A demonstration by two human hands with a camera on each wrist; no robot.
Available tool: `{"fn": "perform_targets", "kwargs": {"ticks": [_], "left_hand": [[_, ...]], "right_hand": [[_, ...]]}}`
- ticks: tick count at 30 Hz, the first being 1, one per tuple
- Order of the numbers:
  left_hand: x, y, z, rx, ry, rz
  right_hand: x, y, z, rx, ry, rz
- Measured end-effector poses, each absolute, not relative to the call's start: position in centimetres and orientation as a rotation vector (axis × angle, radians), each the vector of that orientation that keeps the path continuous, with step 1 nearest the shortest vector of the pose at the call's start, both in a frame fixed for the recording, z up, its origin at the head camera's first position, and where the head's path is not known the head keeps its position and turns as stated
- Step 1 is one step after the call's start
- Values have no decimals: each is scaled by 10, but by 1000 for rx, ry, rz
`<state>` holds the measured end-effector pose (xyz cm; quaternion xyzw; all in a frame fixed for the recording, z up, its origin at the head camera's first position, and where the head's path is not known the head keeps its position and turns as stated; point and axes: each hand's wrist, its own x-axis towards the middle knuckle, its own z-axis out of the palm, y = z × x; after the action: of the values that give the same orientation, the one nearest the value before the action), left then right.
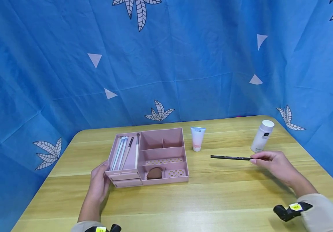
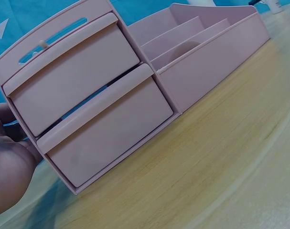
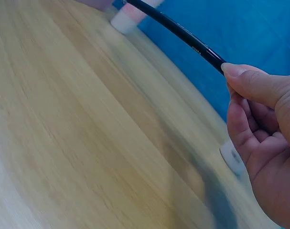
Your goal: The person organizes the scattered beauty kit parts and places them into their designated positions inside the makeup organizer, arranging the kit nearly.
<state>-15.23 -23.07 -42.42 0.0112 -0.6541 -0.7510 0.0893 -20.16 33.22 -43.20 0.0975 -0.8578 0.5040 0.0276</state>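
In the head view, a pink makeup organizer (image 1: 163, 182) stands on the table at left, with several slim brushes (image 1: 123, 151) in its left section and a brown makeup sponge (image 1: 154, 173) in a front compartment. My left hand (image 1: 99, 183) holds its left side near the front corner; some of the fingers are hidden. Two front drawers (image 2: 106, 124) are closed in the left wrist view. My right hand (image 1: 277, 166) pinches one end of a slim black cosmetic pencil (image 1: 230, 157) between thumb and finger. Held above the table, the pencil points left.
Right of the organizer stands a white and pink squeeze tube (image 1: 197, 140). A white bottle (image 1: 262, 137) is upright at the back right, just beyond my right hand. Blue patterned cloth (image 1: 184, 64) hangs behind the wooden table (image 1: 184, 206).
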Motion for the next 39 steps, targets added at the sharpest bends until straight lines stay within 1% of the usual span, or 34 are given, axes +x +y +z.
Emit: {"fn": "perform_targets", "kwargs": {"ticks": [13,24,39], "left_hand": [[-152,-231,-425,-48,-1906,-2259],[-154,-231,-423,39,-1966,-2216],[-153,-230,-421,25,-1968,-2199]], "right_hand": [[-206,296,-427,390,-2575,1629],[-213,259,-422,465,-2537,1737],[-222,202,-417,515,-2483,1848]]}}
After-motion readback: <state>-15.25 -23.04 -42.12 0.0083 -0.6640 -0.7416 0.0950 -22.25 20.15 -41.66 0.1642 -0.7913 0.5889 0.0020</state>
